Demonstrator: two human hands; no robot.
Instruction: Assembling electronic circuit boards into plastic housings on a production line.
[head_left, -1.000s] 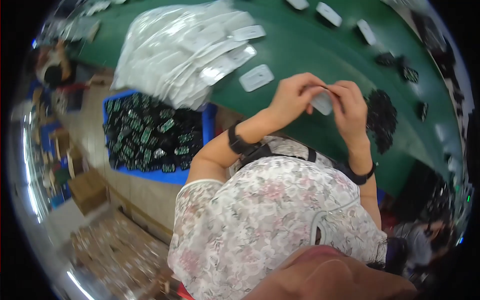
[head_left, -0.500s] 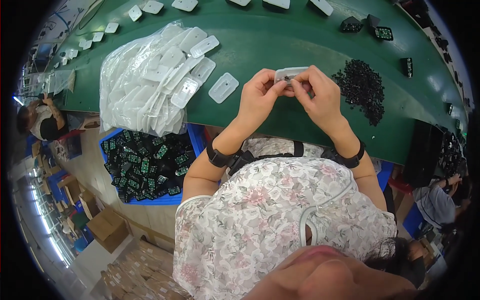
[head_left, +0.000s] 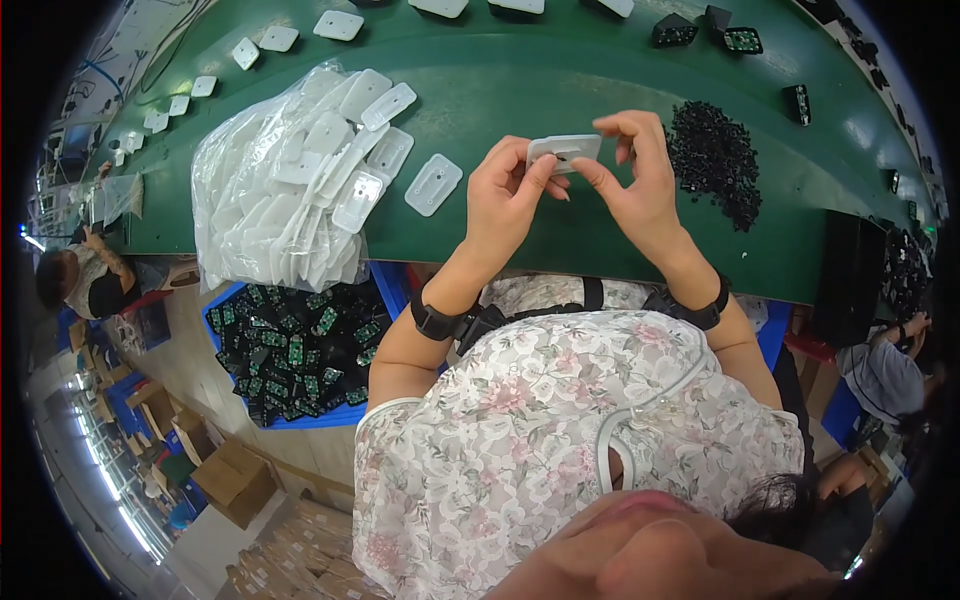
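White cover [head_left: 578, 146] was up in the upper middle of the frame, over the green table [head_left: 480, 95], pinched by the left hand [head_left: 508, 188] at its left end, thumb on the near face, other fingers partly hidden behind it. Right hand [head_left: 638, 180] had thumb and fingers spread apart, thumb tip at the cover's right part; couldn't tell if it touched. Loose cover [head_left: 434, 184] lay flat left of the left hand, between it and a clear plastic bag [head_left: 225, 200] stuffed with white covers, some spilling out its right side. Bag hung over the table edge and blocked part of the blue bin [head_left: 394, 288] below, which was full of circuit boards [head_left: 295, 350]. Heap of small black parts [head_left: 715, 160] sat just right of the right hand. More white covers [head_left: 338, 25] ran along the top and upper left; black cases [head_left: 743, 40] stood upper right. Big black box [head_left: 846, 280] at right hid part of the table's edge. Open carton [head_left: 235, 483] lower left; co-workers at far left [head_left: 88, 280] and far right [head_left: 885, 372].
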